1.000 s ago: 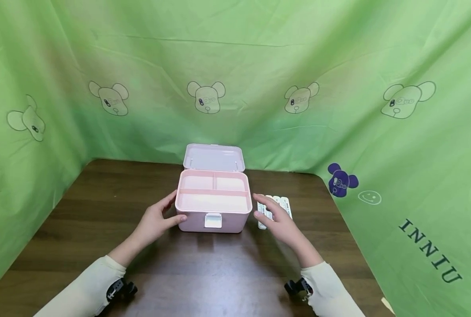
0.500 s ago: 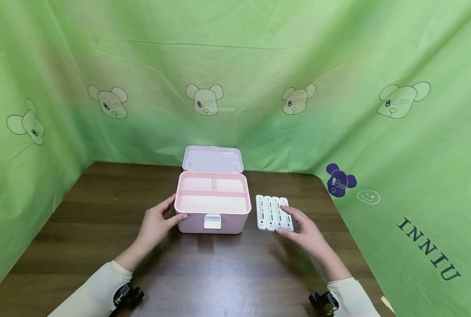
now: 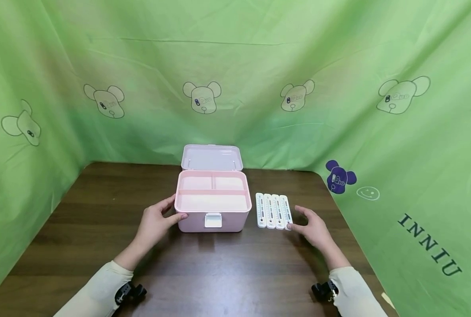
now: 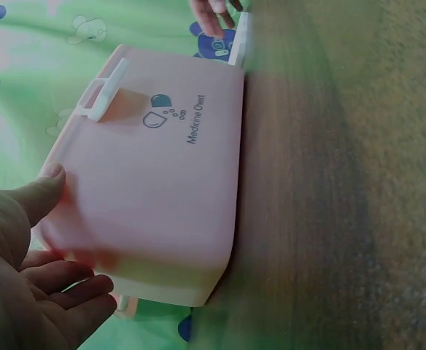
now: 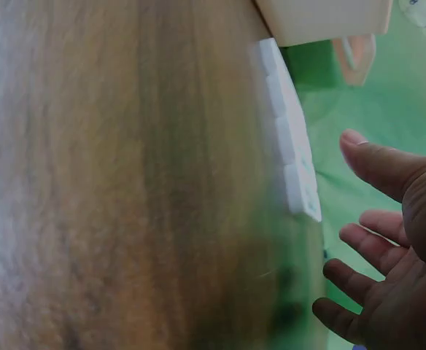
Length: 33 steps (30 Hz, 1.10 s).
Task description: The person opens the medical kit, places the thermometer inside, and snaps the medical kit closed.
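A pink medicine chest (image 3: 219, 221), printed "Medicine Chest" in the left wrist view, stands with its lid (image 3: 212, 157) tipped back. Its pink divided tray (image 3: 213, 202) shows inside, and a white latch (image 3: 213, 220) sits at the front. My left hand (image 3: 153, 224) touches the chest's front left corner, the thumb at the front and relaxed fingers beside the left wall. To the right lie several white thermometer-like strips (image 3: 274, 211), side by side. My right hand (image 3: 314, 226) is spread beside the rightmost strip, thumb tip near its lower end, holding nothing.
Brown wood-patterned table (image 3: 219, 281) lies beneath everything. A green curtain (image 3: 255, 53) with bear prints hangs behind and along both sides. Black wrist cameras (image 3: 129, 294) are strapped over pale sleeves (image 3: 100, 288).
My right hand has moved rightward from beside the chest, passing across the strips to their right side, uncovering them. The left hand stays at the chest's corner.
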### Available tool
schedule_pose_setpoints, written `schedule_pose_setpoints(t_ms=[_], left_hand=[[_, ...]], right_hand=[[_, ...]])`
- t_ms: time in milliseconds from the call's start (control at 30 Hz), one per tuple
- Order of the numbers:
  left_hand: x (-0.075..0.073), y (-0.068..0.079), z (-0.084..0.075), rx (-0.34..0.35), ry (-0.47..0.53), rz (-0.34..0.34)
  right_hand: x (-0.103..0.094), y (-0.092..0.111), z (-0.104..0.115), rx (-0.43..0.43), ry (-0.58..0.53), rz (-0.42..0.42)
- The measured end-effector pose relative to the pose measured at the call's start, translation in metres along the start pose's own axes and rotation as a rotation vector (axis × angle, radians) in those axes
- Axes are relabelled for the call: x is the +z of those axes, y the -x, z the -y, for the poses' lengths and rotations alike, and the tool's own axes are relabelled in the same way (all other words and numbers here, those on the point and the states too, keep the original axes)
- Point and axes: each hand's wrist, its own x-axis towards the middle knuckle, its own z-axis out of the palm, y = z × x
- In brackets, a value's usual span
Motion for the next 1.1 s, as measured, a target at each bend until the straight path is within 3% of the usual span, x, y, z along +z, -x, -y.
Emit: schedule_pose_setpoints(t_ms=[300, 633, 1100], left_hand=[[0.001, 0.002, -0.001, 0.0, 0.014, -0.006], [0.002, 0.0, 0.001, 0.006, 0.036, -0.023], [0.003, 0.0, 0.001, -0.006, -0.001, -0.028]], right_hand=[[0.01, 0.001, -0.011, 0.034, 0.128, 0.014], [0.019, -0.003, -0.004, 0.085, 0.254, -0.039], [0.017, 0.004, -0.001, 0.165, 0.268, -0.141]])
